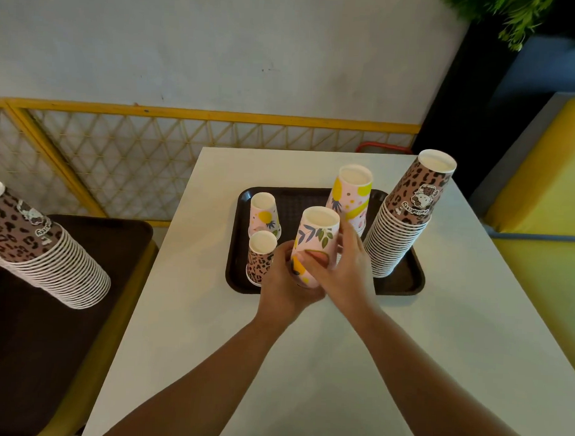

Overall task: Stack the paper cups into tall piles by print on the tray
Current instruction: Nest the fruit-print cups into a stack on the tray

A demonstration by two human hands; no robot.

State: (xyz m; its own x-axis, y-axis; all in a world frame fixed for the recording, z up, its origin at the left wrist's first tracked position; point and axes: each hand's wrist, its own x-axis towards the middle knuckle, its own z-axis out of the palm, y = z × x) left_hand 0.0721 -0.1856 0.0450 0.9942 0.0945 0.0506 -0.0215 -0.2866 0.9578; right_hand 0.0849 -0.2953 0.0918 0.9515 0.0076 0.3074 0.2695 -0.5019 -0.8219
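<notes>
**Desk:** What have the hands got?

**Me:** Both are wrapped round one upside-down fruit-print cup (316, 241) at the near edge of the tray (404, 280). My left hand (285, 283) cups its lower wall from seven o'clock, fingers curled closed on it; my right hand (343, 265) comes in from four o'clock, thumb and fingers pinched on the same cup (whether it is one cup or a few nested, I cannot tell, the hands hide the rim).

**Desk:** Which step is that?

**Me:** I judge it a fruit cup in transit, not yet on a pile. The fruit-print pile (350, 200) stands just behind it at one o'clock, so the next move calls for a lift clear of that pile's top, then a straight drop over it.

**Desk:** Anything in the way?

**Me:** The short leopard-print cups (260, 259) touch my left knuckles at nine o'clock, and a single fruit cup (264, 213) sits at eleven. The tall leopard-print pile (407, 212) leans at three o'clock, close to the tray's right rim; I'd keep my right elbow off it. Open tray floor lies at twelve o'clock, and the white table (307, 365) is bare toward six. Another leopard stack (40, 251) is well apart on a dark tray (122, 238) at nine
</notes>
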